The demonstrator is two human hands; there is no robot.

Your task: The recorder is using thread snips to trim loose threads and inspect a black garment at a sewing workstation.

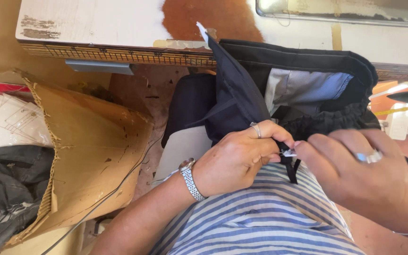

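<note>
Left hand (234, 160) fingers pinched on small metal clip (289, 152) at dark trousers (242, 101); right hand (355, 170) fingers pinched beside clip. Table (95, 28) above trousers; cardboard box (90, 156) left.

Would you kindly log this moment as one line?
left hand: pinching small white tag | right hand: pinching same tag | dark garment: draped over table edge

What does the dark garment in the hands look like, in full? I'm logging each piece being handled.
The dark garment is navy-black woven cloth, trousers by the look, with a gathered elastic waistband and a pale striped lining showing inside. It drapes from the worn table edge to the lap. The left hand and right hand pinch a small loop between them.
</note>
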